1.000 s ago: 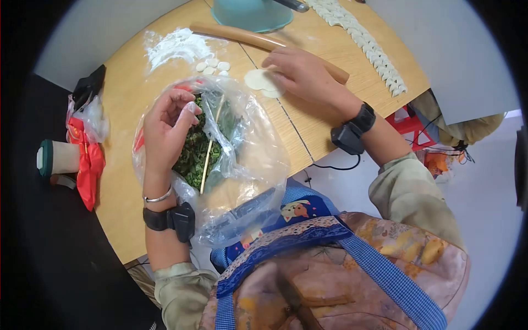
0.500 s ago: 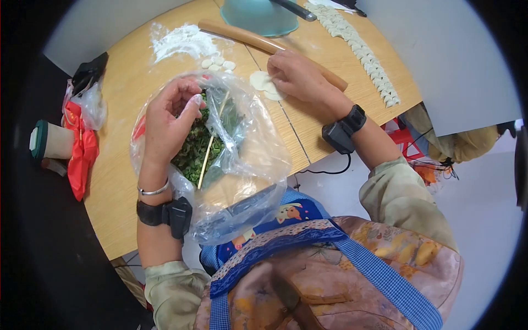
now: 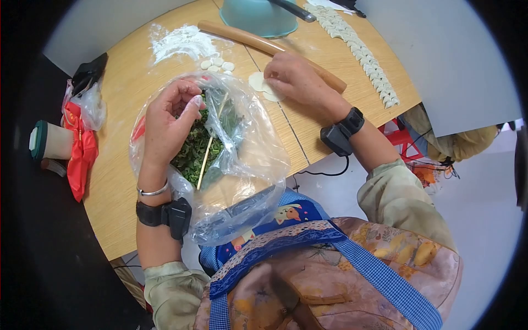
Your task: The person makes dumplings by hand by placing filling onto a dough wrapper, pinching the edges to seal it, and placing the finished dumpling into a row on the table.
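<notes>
some dough rounds (image 3: 256,82) sit by curled right hand (image 3: 290,78), fingertips partly hidden, grip unclear; left hand (image 3: 175,118) half-curled over plastic bag (image 3: 258,140), hold unclear.

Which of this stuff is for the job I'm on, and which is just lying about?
Job, seemingly:
- dough wrappers
- small dough discs
- chopped greens, stick
- rolling pin
- flour
- dumplings

Lying about, likely:
- green-lidded container
- red bag
</notes>
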The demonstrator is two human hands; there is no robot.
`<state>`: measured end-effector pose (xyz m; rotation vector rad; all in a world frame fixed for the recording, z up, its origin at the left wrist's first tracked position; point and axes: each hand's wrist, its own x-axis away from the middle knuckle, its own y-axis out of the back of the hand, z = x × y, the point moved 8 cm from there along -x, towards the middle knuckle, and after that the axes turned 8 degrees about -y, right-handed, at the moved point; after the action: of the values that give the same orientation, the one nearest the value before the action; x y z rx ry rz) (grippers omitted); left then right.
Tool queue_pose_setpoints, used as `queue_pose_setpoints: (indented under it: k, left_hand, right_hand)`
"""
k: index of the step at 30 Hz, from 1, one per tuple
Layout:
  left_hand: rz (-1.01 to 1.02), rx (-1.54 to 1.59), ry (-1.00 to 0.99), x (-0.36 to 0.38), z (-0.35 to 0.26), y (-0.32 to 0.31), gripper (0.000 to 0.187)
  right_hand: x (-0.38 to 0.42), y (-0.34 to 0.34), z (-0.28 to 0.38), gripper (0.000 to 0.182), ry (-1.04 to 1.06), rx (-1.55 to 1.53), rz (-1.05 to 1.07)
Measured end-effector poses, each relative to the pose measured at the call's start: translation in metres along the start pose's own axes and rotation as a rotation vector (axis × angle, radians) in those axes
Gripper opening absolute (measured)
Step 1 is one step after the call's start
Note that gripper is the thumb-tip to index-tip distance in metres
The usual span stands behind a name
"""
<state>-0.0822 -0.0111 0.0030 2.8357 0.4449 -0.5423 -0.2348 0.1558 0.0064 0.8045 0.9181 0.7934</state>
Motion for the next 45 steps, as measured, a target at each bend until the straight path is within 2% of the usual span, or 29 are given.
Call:
queue_pose_setpoints:
  k: [1,3,4,6,10,12,16,18,22,24,25,27,28,30,34,36,40,42,43,45]
  left_hand:
    - [0.001,0.012,-0.001,0.0,0.0,0.0,0.011]
    - [-0.004,0.009,-0.006,0.0,0.001,0.002,0.011]
    - [-0.008,0.007,-0.011,0.0,0.001,0.002,0.012]
    - [-0.008,0.015,-0.012,0.0,0.001,0.002,0.012]
    - [-0.003,0.014,-0.019,0.0,0.0,0.001,0.012]
    - [-0.003,0.02,-0.022,0.0,0.0,0.001,0.011]
    - [-0.003,0.024,-0.025,-0.001,0.0,0.002,0.011]
    - [0.0,0.018,-0.025,0.0,0.0,0.002,0.011]
    - [0.013,0.01,-0.01,0.0,0.001,0.001,0.011]
    - [0.007,0.012,-0.016,-0.001,0.0,0.001,0.011]
    - [0.001,0.014,-0.021,-0.001,-0.001,0.001,0.01]
    - [0.0,0.013,-0.022,0.0,-0.001,0.0,0.01]
    - [0.0,0.012,-0.025,0.0,-0.001,0.0,0.01]
    - [0.01,0.013,-0.018,0.0,-0.001,0.0,0.011]
    - [0.001,0.018,0.011,0.001,0.003,0.0,0.012]
    - [0.006,0.022,0.011,0.001,0.003,-0.001,0.013]
    - [0.003,0.033,0.004,0.0,0.002,-0.001,0.012]
    - [0.01,0.033,0.001,-0.001,0.001,-0.002,0.012]
    - [0.014,0.032,-0.001,-0.001,0.001,-0.002,0.012]
    - [0.025,0.046,0.016,0.0,0.0,-0.005,0.01]
  right_hand:
    - [0.0,0.002,0.001,0.015,0.001,0.0,0.001]
    - [0.003,0.009,-0.015,0.012,-0.187,-0.249,-0.013]
    - [0.002,0.012,-0.017,0.012,-0.188,-0.249,-0.009]
    - [-0.001,0.013,-0.03,0.012,-0.284,-0.573,0.047]
    - [0.0,0.015,-0.038,0.012,-0.289,-0.605,0.023]
    - [0.003,0.007,-0.041,0.011,-0.325,-0.532,0.117]
    - [0.01,0.003,-0.046,0.01,-0.387,-0.554,0.161]
    - [0.014,0.003,-0.045,0.009,-0.364,-0.77,0.15]
    - [0.024,0.001,-0.048,0.008,-0.408,-0.725,0.182]
    - [0.031,0.003,-0.043,0.007,-0.372,-0.439,0.2]
    - [0.033,0.004,-0.043,0.007,-0.373,-0.44,0.202]
    - [0.037,0.01,-0.037,0.01,-0.251,-0.323,0.17]
    - [0.04,0.009,-0.039,0.01,-0.254,-0.323,0.17]
    - [0.044,0.019,-0.033,0.011,-0.124,-0.269,0.053]
    - [0.056,0.019,-0.037,0.013,-0.145,-0.243,0.062]
    - [0.062,0.019,-0.051,0.012,-0.371,-0.514,-0.005]
    - [0.055,0.024,-0.042,0.01,-0.425,-0.631,0.096]
    - [0.052,0.022,-0.047,0.011,-0.568,-0.926,0.037]
    - [0.049,0.021,-0.048,0.011,-0.567,-0.925,0.036]
    - [0.043,0.012,-0.058,0.009,-0.712,-1.2,-0.014]
